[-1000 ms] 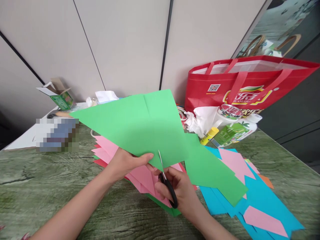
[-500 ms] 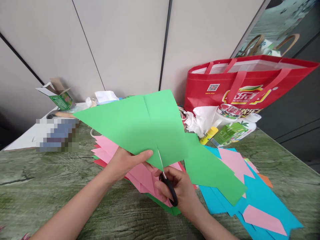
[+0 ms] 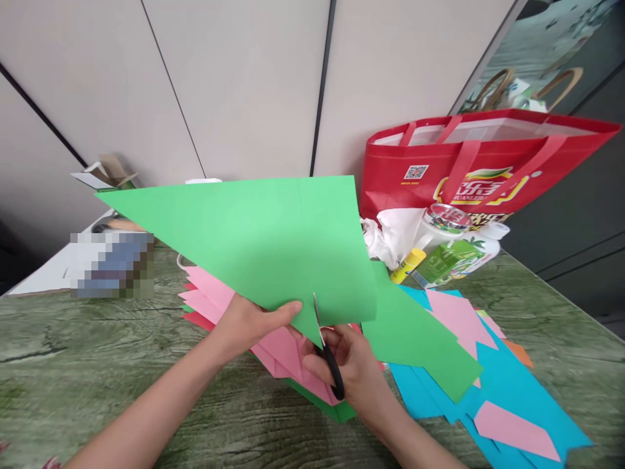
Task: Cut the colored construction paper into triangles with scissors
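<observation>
A large sheet of green paper (image 3: 273,241) is held up above the table, its long point reaching to the left. My left hand (image 3: 258,326) pinches its lower edge, thumb on top and fingers beneath. In my right hand (image 3: 354,368) is a pair of scissors (image 3: 333,374) with black handles. Its blade lies in a slit at the sheet's lower edge, right beside my left thumb. Under both hands rests a stack of folded pink paper (image 3: 278,355), with red and green layers showing at its edges.
To the right lie another green piece (image 3: 424,339), blue paper (image 3: 517,384) and pink scraps (image 3: 516,430). Behind them stand a yellow glue stick (image 3: 407,265), white containers (image 3: 481,244) and a red bag (image 3: 405,176). An open box (image 3: 112,172) is at the back left.
The green sheet has flattened out, and its left point has swung farther left. The slit's lower end and the scissors have shifted slightly. Both hands keep their grip.
</observation>
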The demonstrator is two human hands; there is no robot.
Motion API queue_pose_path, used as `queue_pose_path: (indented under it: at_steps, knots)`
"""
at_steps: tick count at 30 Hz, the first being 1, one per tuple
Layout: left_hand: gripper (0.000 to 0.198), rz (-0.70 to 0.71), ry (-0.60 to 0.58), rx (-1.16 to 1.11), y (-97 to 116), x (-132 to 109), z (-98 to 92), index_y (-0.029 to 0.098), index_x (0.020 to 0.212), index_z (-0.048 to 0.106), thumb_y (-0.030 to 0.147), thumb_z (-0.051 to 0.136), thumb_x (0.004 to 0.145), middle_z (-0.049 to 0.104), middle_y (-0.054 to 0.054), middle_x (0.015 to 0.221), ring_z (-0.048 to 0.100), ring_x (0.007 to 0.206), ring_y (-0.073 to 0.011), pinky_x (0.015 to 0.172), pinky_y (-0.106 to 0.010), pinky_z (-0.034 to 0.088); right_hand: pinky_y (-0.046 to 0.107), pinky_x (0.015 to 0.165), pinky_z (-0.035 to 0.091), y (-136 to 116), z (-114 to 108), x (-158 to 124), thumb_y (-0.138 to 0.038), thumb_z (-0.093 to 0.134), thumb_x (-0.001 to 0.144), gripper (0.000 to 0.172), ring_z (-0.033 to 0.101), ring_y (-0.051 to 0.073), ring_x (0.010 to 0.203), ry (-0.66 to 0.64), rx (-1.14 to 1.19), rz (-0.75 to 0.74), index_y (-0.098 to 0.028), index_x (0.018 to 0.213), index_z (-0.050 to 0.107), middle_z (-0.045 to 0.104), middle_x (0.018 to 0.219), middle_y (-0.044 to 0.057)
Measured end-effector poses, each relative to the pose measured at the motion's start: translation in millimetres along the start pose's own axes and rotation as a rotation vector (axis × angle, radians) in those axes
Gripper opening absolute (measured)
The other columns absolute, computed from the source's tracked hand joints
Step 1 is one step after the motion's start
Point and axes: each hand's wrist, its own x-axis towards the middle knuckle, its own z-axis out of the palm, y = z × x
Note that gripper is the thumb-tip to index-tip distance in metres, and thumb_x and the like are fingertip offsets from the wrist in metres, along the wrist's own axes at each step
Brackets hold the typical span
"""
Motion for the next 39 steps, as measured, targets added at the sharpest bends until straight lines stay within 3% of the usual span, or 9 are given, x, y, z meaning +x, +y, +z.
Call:
queue_pose_path:
  at_steps: [5, 12, 16, 22, 31, 35, 39]
  knots:
    - [0.043, 0.011, 0.046, 0.075, 1.6, -0.8, 3.3, 0.018, 0.103, 0.055, 0.035, 0.064, 0.065, 0.07, -0.006, 0.086, 0.059, 0.093, -0.0279, 0.086, -0.045, 0.042, 0.027, 0.061, 0.045, 2.3, -1.4, 1.0, -0.024, 0.077, 0.055, 0.034, 0.057, 0.015, 0.057, -0.013, 0.041, -0.041, -0.018, 0.077, 0.051, 0.059, 0.062, -0.002]
    - [0.04, -0.001, 0.017, 0.057, 3.7, -1.3, 2.2, 0.018, 0.101, 0.057, 0.035, 0.064, 0.066, 0.07, -0.005, 0.074, 0.062, 0.087, -0.0277, 0.079, -0.043, 0.047, 0.023, 0.055, 0.041, 3.1, -1.2, 1.6, -0.023, 0.077, 0.055, 0.033, 0.051, 0.012, 0.054, -0.015, 0.061, -0.028, -0.018, 0.072, 0.049, 0.053, 0.057, -0.005]
    - [0.043, 0.008, 0.023, 0.061, 5.5, -1.3, 2.7, 0.018, 0.104, 0.056, 0.035, 0.063, 0.066, 0.07, -0.005, 0.078, 0.063, 0.081, -0.0267, 0.077, -0.043, 0.048, 0.018, 0.049, 0.035, 2.9, -0.7, 2.2, -0.017, 0.077, 0.053, 0.033, 0.045, 0.009, 0.053, 0.006, 0.083, -0.018, -0.017, 0.066, 0.047, 0.049, 0.055, -0.007]
    - [0.043, 0.042, 0.023, 0.108, 4.0, -1.5, 2.4, 0.018, 0.105, 0.055, 0.035, 0.062, 0.067, 0.07, -0.006, 0.085, 0.06, 0.092, -0.027, 0.083, -0.043, 0.045, 0.016, 0.044, 0.032, 1.1, 0.0, 2.3, -0.014, 0.078, 0.05, 0.033, 0.039, 0.006, 0.046, 0.028, 0.103, 0.01, -0.016, 0.063, 0.047, 0.042, 0.049, -0.01]
    - [0.042, 0.056, 0.01, 0.077, 4.5, -1.5, 2.6, 0.018, 0.107, 0.055, 0.032, 0.062, 0.068, 0.07, -0.006, 0.086, 0.06, 0.094, -0.0265, 0.081, -0.042, 0.048, 0.015, 0.038, 0.031, 1.5, 1.1, 0.0, -0.02, 0.078, 0.051, 0.036, 0.04, 0.005, 0.038, 0.046, 0.07, 0.05, -0.017, 0.059, 0.044, 0.046, 0.042, -0.01]
    - [0.035, -0.005, -0.03, 0.012, 5.2, -2.2, 2.6, 0.018, 0.099, 0.059, 0.033, 0.063, 0.068, 0.071, -0.005, 0.077, 0.065, 0.077, -0.0254, 0.072, -0.041, 0.052, 0.015, 0.034, 0.03, 2.2, 0.0, -0.5, -0.023, 0.078, 0.052, 0.037, 0.037, 0.004, 0.033, 0.058, 0.047, 0.053, -0.019, 0.057, 0.041, 0.042, 0.039, -0.011]
    - [0.031, -0.068, -0.087, -0.167, 2.6, -1.1, 1.2, 0.019, 0.097, 0.059, 0.034, 0.061, 0.071, 0.071, -0.003, 0.073, 0.066, 0.061, -0.021, 0.061, -0.036, 0.054, 0.016, 0.036, 0.034, 1.7, -1.2, -0.5, -0.023, 0.078, 0.052, 0.035, 0.042, 0.006, 0.035, 0.061, 0.041, 0.052, -0.018, 0.059, 0.045, 0.047, 0.041, -0.009]
